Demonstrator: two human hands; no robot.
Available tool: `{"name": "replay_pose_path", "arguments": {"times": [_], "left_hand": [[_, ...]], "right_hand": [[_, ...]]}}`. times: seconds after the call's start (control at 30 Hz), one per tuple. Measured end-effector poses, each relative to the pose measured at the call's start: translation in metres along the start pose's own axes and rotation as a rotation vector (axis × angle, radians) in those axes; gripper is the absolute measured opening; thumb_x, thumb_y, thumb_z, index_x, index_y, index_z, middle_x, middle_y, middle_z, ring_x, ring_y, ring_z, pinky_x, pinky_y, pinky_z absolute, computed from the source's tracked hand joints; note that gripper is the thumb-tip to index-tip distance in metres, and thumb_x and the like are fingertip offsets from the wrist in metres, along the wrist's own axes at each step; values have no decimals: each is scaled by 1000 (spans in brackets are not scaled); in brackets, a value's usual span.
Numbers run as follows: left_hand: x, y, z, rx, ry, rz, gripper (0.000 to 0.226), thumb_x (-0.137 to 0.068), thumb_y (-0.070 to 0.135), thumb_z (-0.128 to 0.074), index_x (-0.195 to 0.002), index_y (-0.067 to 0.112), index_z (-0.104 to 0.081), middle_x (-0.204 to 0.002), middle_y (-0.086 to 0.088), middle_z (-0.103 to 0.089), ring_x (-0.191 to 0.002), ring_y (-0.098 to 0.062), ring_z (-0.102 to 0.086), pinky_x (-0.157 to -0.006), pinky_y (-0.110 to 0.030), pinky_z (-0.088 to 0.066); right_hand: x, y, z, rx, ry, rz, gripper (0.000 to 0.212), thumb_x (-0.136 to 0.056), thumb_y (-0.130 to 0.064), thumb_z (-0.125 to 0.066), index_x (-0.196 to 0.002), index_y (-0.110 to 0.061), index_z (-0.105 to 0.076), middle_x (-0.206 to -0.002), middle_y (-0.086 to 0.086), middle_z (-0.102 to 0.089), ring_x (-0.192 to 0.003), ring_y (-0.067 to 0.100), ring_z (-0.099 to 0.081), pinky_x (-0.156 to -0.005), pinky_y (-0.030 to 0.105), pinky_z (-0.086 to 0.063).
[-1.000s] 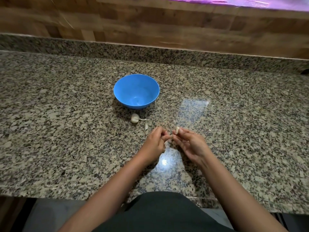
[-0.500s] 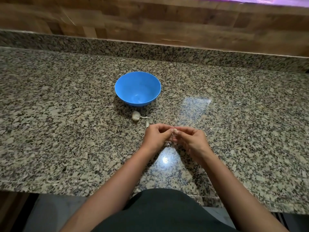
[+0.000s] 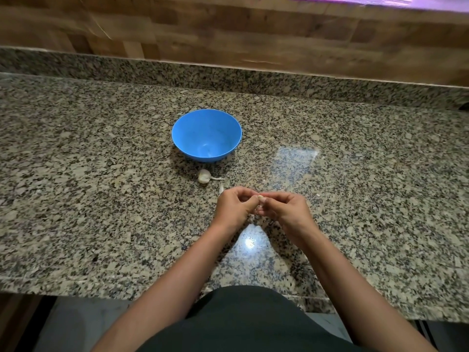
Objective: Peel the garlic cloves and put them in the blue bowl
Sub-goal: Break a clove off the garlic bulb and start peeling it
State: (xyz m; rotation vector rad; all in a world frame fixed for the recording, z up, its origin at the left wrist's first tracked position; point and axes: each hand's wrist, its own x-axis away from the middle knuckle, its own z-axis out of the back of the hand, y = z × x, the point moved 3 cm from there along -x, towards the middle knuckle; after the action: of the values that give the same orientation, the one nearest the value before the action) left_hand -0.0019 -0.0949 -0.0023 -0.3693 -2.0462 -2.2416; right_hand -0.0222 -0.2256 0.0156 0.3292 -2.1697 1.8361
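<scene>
Both hands meet over the granite counter (image 3: 101,199), fingers curled inward and tips pressed together. The left hand (image 3: 234,207) and the right hand (image 3: 286,209) each pinch the same small garlic clove (image 3: 261,198), which sits between the thumbs and forefingers where the two hands touch. Neither hand is spread; both are closed tight around that one clove.

Only a pale sliver of the clove shows, as the fingers cover the rest, so it cannot be told how much skin is on it. The undersides of the fingers are hidden by the backs of the hands. The forearms run down to the bottom edge, where a dark garment covers the person's front.

The blue bowl (image 3: 187,130) stands upright on the counter beyond the hands and slightly to the left, well apart from the pinched clove. Between bowl and hands lies a partial garlic bulb (image 3: 204,176) with a thin stem pointing right, near the bowl's base. A loose clove (image 3: 221,189) lies just beside the left hand's knuckles. A tiny pale scrap (image 3: 317,195) rests on the counter to the right of the right hand
</scene>
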Motion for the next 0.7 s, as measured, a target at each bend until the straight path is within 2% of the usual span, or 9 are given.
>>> {"name": "replay_pose_path", "arguments": {"times": [0.17, 0.27, 0.47, 0.57, 0.7], "left_hand": [[2, 7, 3, -220, -48, -99, 19, -85, 16, -66, -99, 3, -68, -86, -7, -70, -75, -15, -65, -73, -27, -57], [1, 11, 3, -297, -69, -118, 16, -87, 15, -65, -99, 6, -67, -85, -4, -68, -74, -13, -64, -70, -21, -56], [2, 10, 3, -315, -53, -114, 12, -87, 17, -64, -94, 7, -66, -78, -1, -65, -67, -10, -60, -61, -18, -53], [3, 9, 3, -306, -53, -105, 7, -87, 16, -64, -90, 9, -65, -76, 0, -65, -63, -8, -60, -56, -14, -51], [3, 8, 3, -267, -67, -79, 5, -86, 14, -65, -87, 9, -65, -76, -3, -66, -61, -9, -61, -55, -18, -53]], "right_hand": [[-3, 0, 6, 161, -4, -10, 13, -83, -2, -63, -94, 2, -69, -80, 14, -69, -67, 18, -62, -65, 22, -55], [-3, -1, 7, 224, 0, 0, 12, -83, -4, -63, -93, -1, -70, -77, 12, -70, -63, 15, -61, -62, 21, -53], [-5, -2, 5, 289, -11, 16, 9, -84, -5, -63, -89, -4, -70, -81, 15, -71, -66, 17, -64, -68, 27, -55], [-4, -3, 4, 277, -40, 2, 9, -84, -3, -62, -89, -3, -70, -79, 15, -71, -63, 16, -64, -61, 22, -53], [-6, -4, 6, 278, -59, -28, 12, -83, -1, -62, -92, 1, -69, -77, 15, -69, -60, 14, -63, -59, 20, -53]]}}
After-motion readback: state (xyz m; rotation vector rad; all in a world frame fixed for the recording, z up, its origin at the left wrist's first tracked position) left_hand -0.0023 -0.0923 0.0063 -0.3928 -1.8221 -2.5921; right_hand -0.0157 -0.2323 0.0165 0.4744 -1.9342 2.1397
